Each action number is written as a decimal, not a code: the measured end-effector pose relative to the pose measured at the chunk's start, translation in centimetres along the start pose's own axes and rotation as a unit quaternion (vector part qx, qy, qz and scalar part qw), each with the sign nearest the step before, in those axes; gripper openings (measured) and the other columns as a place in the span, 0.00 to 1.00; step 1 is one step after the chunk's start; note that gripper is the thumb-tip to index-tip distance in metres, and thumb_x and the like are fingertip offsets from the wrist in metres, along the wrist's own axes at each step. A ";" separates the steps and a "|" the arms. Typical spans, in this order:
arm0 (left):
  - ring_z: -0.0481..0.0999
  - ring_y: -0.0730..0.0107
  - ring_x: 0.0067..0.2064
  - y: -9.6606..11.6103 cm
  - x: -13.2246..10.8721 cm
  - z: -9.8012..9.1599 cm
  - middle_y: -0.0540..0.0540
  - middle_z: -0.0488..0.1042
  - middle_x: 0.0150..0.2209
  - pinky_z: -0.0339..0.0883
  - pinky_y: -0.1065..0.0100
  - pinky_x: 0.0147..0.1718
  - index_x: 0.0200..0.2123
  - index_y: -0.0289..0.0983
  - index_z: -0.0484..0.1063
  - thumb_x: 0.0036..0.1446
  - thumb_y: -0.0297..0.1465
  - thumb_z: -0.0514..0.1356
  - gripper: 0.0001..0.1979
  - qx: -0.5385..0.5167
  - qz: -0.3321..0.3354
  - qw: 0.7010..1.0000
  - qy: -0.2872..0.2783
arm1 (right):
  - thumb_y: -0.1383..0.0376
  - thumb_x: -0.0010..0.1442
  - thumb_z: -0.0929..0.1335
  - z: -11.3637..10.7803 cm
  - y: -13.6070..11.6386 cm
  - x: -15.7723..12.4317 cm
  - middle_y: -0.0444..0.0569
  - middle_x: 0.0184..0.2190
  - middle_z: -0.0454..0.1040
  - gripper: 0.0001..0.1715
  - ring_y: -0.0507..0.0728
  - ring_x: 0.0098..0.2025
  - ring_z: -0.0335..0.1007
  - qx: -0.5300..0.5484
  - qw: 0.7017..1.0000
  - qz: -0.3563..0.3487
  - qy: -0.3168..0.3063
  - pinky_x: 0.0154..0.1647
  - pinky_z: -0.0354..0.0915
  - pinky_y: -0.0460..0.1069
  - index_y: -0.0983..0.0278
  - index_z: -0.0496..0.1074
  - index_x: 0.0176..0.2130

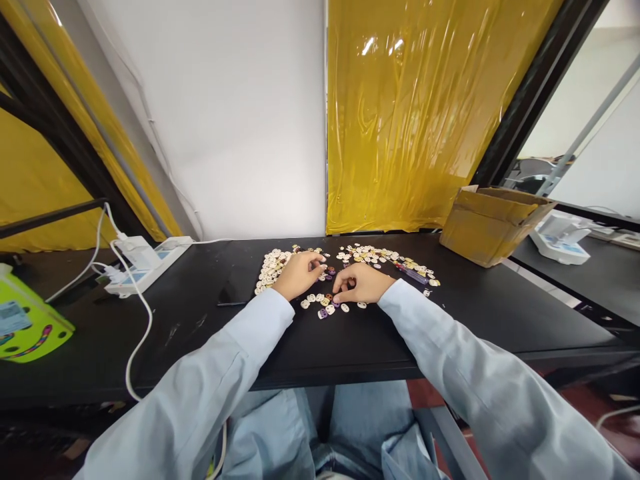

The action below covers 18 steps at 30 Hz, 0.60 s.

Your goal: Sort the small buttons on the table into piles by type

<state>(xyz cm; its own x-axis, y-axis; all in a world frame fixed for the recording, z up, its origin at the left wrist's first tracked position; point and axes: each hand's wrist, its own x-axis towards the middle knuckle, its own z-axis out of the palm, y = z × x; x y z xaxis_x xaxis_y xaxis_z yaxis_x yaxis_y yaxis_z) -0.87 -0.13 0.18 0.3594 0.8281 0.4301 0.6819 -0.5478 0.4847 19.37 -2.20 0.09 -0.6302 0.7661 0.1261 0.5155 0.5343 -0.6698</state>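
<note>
My left hand [299, 275] is over the left pile of small cream pieces with holes [273, 267], thumb and fingertips pinched together. A pale speck shows at those fingertips, too small to name for sure. My right hand [364, 283] lies low over the table, its fingers curled and the thumb brought towards them. Beneath its fingertips is a loose cluster of cream, purple and brown pieces [330, 309]; whether it grips one is hidden. Further cream and yellowish pieces [373, 253] spread in an arc behind the right hand.
A purple-handled tool [413, 273] rests among the pieces at right. Left of the pile lies a flat black glossy panel [235, 293]. A white power strip [150, 267] with cables and a green container [30, 323] stand at left. A cardboard box [493, 227] stands back right.
</note>
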 end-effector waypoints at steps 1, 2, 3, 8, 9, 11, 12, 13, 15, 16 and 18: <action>0.66 0.72 0.25 0.0 0.0 0.0 0.49 0.73 0.27 0.60 0.68 0.28 0.39 0.36 0.76 0.54 0.32 0.59 0.11 -0.001 0.003 1.000 0.003 | 0.58 0.47 0.74 0.1 0.0 0.0 0.43 0.20 0.72 0.14 0.48 0.21 0.60 -0.003 1.000 -0.006 -0.002 0.24 0.55 0.44 0.66 0.78 0.31; 0.66 0.72 0.25 0.0 0.0 0.0 0.49 0.73 0.27 0.60 0.69 0.28 0.39 0.36 0.76 0.54 0.32 0.59 0.10 -0.004 0.007 1.000 0.007 | 0.59 0.48 0.73 0.1 -0.1 0.0 0.44 0.20 0.72 0.13 0.48 0.21 0.60 -0.005 1.000 -0.011 -0.004 0.24 0.55 0.44 0.66 0.79 0.31; 0.66 0.72 0.25 0.0 -0.1 0.0 0.50 0.72 0.26 0.60 0.69 0.28 0.39 0.36 0.76 0.54 0.31 0.59 0.10 -0.006 0.010 1.000 0.010 | 0.59 0.49 0.72 0.1 -0.1 0.0 0.44 0.20 0.73 0.12 0.48 0.22 0.61 -0.008 1.000 -0.015 -0.003 0.25 0.56 0.44 0.66 0.79 0.30; 0.65 0.73 0.25 0.1 -0.1 -0.1 0.51 0.71 0.25 0.60 0.69 0.27 0.38 0.37 0.76 0.54 0.30 0.58 0.09 -0.016 0.017 1.000 0.017 | 0.59 0.48 0.73 0.1 -0.4 0.0 0.45 0.22 0.74 0.12 0.49 0.22 0.62 -0.015 1.000 -0.009 -0.005 0.24 0.56 0.44 0.66 0.79 0.30; 0.66 0.73 0.25 0.1 -0.1 -0.1 0.51 0.71 0.25 0.60 0.69 0.27 0.37 0.37 0.76 0.54 0.30 0.58 0.09 -0.016 0.018 1.000 0.017 | 0.59 0.47 0.73 0.1 -0.4 0.0 0.45 0.22 0.74 0.12 0.48 0.22 0.62 -0.013 1.000 -0.002 -0.006 0.24 0.56 0.44 0.66 0.78 0.30; 0.66 0.73 0.25 0.1 -0.1 -0.1 0.50 0.72 0.26 0.60 0.69 0.27 0.37 0.37 0.76 0.53 0.30 0.59 0.09 -0.015 0.019 1.000 0.015 | 0.62 0.46 0.73 0.2 -0.4 0.0 0.44 0.21 0.73 0.10 0.48 0.21 0.63 0.004 1.000 0.015 -0.013 0.23 0.57 0.44 0.66 0.77 0.29; 0.66 0.73 0.24 0.1 -0.1 -0.1 0.50 0.72 0.27 0.61 0.69 0.27 0.37 0.37 0.76 0.53 0.30 0.59 0.09 -0.013 0.020 1.000 0.015 | 0.63 0.46 0.73 0.2 -0.3 0.1 0.44 0.21 0.73 0.09 0.49 0.21 0.64 0.018 0.999 0.026 -0.017 0.23 0.58 0.44 0.66 0.76 0.28; 0.66 0.74 0.24 0.1 -0.1 -0.1 0.50 0.73 0.27 0.61 0.69 0.27 0.37 0.37 0.76 0.53 0.30 0.59 0.09 -0.014 0.020 1.000 0.014 | 0.64 0.45 0.73 0.2 -0.1 0.2 0.44 0.21 0.73 0.08 0.49 0.22 0.65 0.032 0.999 0.036 -0.016 0.24 0.60 0.44 0.66 0.75 0.28; 0.68 0.73 0.25 0.3 -0.2 0.0 0.49 0.75 0.29 0.63 0.69 0.28 0.38 0.36 0.76 0.54 0.32 0.59 0.10 -0.037 0.018 0.999 0.005 | 0.65 0.45 0.73 0.1 0.2 0.4 0.44 0.21 0.73 0.08 0.50 0.23 0.67 0.057 0.997 0.052 0.019 0.25 0.62 0.45 0.67 0.74 0.28; 0.69 0.73 0.26 0.4 -0.2 0.0 0.48 0.76 0.30 0.64 0.69 0.29 0.39 0.36 0.75 0.55 0.34 0.59 0.11 -0.062 0.017 0.998 -0.005 | 0.66 0.45 0.73 0.0 0.3 0.5 0.45 0.22 0.74 0.07 0.50 0.23 0.68 0.068 0.995 0.053 0.050 0.26 0.63 0.45 0.67 0.73 0.28; 0.74 0.70 0.30 0.8 -0.3 0.2 0.46 0.77 0.33 0.68 0.69 0.32 0.42 0.35 0.74 0.56 0.36 0.58 0.13 -0.136 0.021 0.990 -0.041 | 0.66 0.46 0.72 -0.1 0.4 0.7 0.46 0.24 0.75 0.07 0.51 0.26 0.69 0.093 0.987 0.043 0.121 0.29 0.65 0.46 0.67 0.73 0.28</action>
<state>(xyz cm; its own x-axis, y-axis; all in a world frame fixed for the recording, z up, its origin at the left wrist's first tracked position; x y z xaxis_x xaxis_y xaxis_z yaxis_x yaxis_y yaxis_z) -0.34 -0.81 0.28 0.4424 0.8047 0.3959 0.4732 -0.5844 0.6592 19.20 -1.38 -0.06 -0.4211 0.8802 0.2190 0.4308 0.4065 -0.8057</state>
